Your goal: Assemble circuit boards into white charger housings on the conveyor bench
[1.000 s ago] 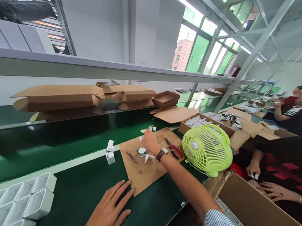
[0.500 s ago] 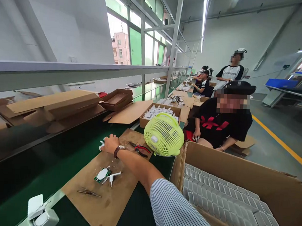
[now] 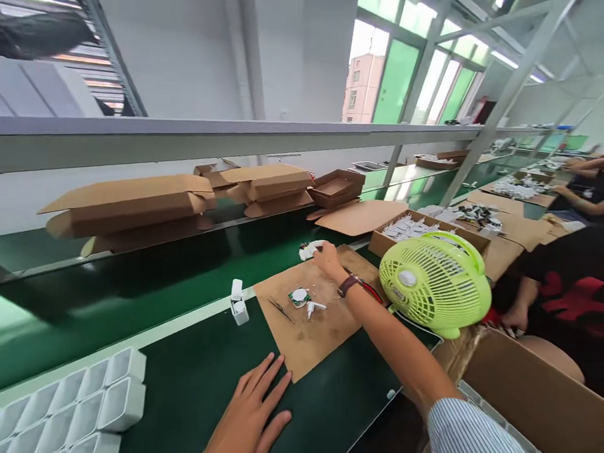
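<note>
My left hand (image 3: 254,408) lies flat on the green tabletop with its fingers spread, fingertips by the near edge of the brown paper sheet (image 3: 309,350). At the sheet's far edge, my right hand (image 3: 326,259) has its fingers bent against small white parts (image 3: 308,251), whose exact kind I cannot make out. On the sheet are a green circuit board with a round white disc (image 3: 299,296), a white plug-like piece (image 3: 316,309), tweezers (image 3: 281,310) and red-handled pliers (image 3: 372,291), partly behind my right wrist.
A lime-green fan (image 3: 437,282) stands right of the sheet. White housings (image 3: 117,395) sit in rows at lower left, and an opened one (image 3: 238,307) stands beside the paper. A carton (image 3: 540,390) fills the lower right, near a seated co-worker (image 3: 574,285).
The view has swung left, bringing my spread left hand and the rows of white housings into sight. My right hand stays by the white parts at the sheet's far edge.
</note>
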A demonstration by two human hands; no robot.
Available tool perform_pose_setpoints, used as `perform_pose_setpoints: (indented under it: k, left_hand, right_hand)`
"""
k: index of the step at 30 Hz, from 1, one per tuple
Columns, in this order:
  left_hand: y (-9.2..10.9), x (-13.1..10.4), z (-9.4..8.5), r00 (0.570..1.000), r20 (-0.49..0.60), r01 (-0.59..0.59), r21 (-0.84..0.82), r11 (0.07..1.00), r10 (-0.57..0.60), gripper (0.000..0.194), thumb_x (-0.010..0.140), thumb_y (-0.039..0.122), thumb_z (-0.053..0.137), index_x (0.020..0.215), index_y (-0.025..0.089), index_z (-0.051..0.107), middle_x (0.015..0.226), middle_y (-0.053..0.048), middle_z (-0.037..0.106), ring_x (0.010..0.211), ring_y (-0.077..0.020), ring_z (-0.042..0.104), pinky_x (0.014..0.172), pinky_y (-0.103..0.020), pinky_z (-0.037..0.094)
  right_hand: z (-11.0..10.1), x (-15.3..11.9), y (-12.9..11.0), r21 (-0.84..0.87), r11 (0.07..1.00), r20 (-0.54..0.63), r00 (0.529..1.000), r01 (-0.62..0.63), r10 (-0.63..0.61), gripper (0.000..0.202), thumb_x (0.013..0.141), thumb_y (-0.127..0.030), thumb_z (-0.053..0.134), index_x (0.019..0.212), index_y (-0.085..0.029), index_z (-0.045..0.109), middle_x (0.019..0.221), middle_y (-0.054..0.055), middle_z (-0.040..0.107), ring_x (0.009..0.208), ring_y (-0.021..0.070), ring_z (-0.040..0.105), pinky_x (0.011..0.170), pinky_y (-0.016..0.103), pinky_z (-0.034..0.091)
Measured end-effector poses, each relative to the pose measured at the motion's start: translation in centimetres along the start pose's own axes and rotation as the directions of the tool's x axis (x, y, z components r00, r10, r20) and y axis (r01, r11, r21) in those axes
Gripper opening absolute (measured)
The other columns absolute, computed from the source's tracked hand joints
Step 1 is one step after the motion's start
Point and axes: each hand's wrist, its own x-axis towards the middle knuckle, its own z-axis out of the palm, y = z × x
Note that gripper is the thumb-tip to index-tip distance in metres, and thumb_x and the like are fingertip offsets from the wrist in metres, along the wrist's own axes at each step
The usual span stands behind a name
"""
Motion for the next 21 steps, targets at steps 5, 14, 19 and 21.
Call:
perform_pose_setpoints:
  k: [5,14,19,21]
  left_hand:
    - [0.9,-0.1,-1.3,1.000,-0.007,0.011,-0.026,1.000,-0.011,0.059,0.106,0.044,0.048,0.161,0.040,0.029,0.164,-0.004,0.041,0.147,-0.0327,0.048,0.104,-0.048,0.058]
    - [0.8,-0.6,-0.8,0.983,-0.177,-0.059,-0.041,0.997,0.051,0.046,0.104,0.038,0.053,0.149,0.028,0.053,0.153,-0.008,0.056,0.141,-0.0301,0.054,0.106,-0.044,0.056]
    - [0.3,-1.9,-0.6,0.954,-0.280,-0.151,-0.140,0.979,0.107,0.042,0.101,0.032,0.058,0.142,0.029,0.059,0.144,-0.008,0.064,0.133,-0.0298,0.061,0.101,-0.042,0.058]
    - [0.1,-2.2,-0.1,0.947,-0.283,-0.207,-0.184,0.961,0.150,0.041,0.100,0.034,0.056,0.141,0.031,0.060,0.142,-0.007,0.065,0.131,-0.0297,0.063,0.099,-0.041,0.059]
  right_hand:
    - [-2.2,-4.2,1.3,-0.042,0.999,0.084,0.996,-0.024,0.028,0.019,0.097,-0.030,0.068,0.087,-0.014,0.068,0.084,0.001,0.069,0.077,0.0162,0.067,0.075,0.033,0.058]
    - [-6.1,-13.0,0.2,-0.044,0.998,0.252,0.966,-0.041,0.051,0.020,0.086,-0.024,0.066,0.103,-0.018,0.074,0.103,0.007,0.079,0.100,0.0244,0.071,0.093,0.034,0.057]
    - [-15.1,-22.4,-2.4,-0.029,0.994,0.532,0.840,-0.106,0.105,0.036,0.090,-0.047,0.069,0.114,-0.020,0.076,0.112,0.005,0.078,0.100,0.0207,0.073,0.092,0.030,0.057]
    - [-19.2,-26.6,-2.4,-0.103,0.981,0.443,0.876,-0.165,0.194,0.040,0.095,-0.050,0.062,0.116,-0.019,0.075,0.113,0.007,0.078,0.100,0.0209,0.073,0.091,0.031,0.056]
